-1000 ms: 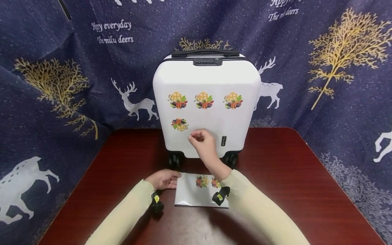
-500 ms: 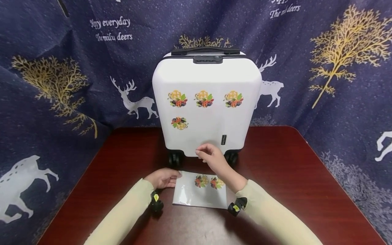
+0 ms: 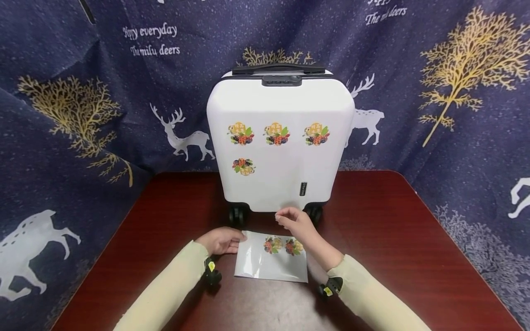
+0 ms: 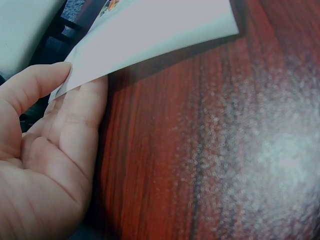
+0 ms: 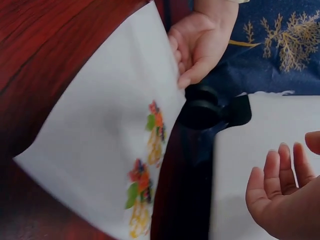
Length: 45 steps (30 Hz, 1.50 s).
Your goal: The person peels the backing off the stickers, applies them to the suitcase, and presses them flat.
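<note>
Left grip (image 3: 221, 241) pinches sheet (image 3: 269, 267) — suitcase (image 3: 279, 156) behind, table (image 3: 397, 248) below.

Dark blue speckled fabric (image 3: 182, 82) hangs in soft folds behind and along both sides of a table (image 3: 381, 220), printed with white deer (image 3: 193, 139), golden branching trees (image 3: 461, 62) and curly white lettering (image 3: 155, 50) that includes "The milu deers". The tabletop is glossy reddish-brown with dark wood grain and rounded far corners; pale light reflects (image 4: 287, 160) off its surface
</note>
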{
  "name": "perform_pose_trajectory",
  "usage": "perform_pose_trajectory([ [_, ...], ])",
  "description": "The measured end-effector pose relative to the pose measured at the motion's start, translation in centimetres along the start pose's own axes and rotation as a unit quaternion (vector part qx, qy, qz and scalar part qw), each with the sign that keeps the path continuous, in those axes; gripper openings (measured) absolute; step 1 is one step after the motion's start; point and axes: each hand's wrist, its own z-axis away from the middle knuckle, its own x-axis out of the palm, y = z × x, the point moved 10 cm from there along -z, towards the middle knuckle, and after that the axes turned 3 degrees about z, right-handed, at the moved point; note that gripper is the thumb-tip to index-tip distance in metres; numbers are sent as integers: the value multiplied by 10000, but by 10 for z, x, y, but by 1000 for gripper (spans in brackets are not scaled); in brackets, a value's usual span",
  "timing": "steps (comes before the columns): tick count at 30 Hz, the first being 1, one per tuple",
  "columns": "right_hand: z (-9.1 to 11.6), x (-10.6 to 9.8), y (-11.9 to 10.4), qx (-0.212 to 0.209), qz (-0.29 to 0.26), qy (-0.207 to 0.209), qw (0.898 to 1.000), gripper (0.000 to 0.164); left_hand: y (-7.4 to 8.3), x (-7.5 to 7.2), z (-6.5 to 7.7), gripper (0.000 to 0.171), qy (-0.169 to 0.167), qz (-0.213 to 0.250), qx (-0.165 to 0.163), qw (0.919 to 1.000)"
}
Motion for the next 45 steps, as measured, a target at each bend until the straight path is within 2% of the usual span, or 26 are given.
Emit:
perform_pose_trajectory([
  [4, -2, -4, 12, 40, 361, 22, 9993, 21, 0, 0, 0, 9, 31, 16, -26, 10000],
  [8, -6, -2, 22, -22, 849, -263, 9960, 24, 1, 0, 0, 8, 34, 31, -53, 10000],
  [16, -10, 9, 29, -223, 1681, -1171, 9785, 27, -1, 1, 1, 9, -259, -14, -25, 9997],
  [26, -23, 12, 39, -165, 2519, -1368, 9579, 28, 2, 3, 3, 12, -320, 18, -28, 9995],
  [35, -29, 14, 46, -37, 2668, -1421, 9532, 25, 1, 3, 2, 8, -346, 64, 14, 9994],
  [41, -33, 15, 52, 34, 2490, -1371, 9587, 17, 2, 3, 0, 8, -391, 51, 104, 9992],
  [45, -35, 17, 56, 69, 2477, -1403, 9586, 10, 0, 2, 0, 9, -388, 45, 103, 9992],
])
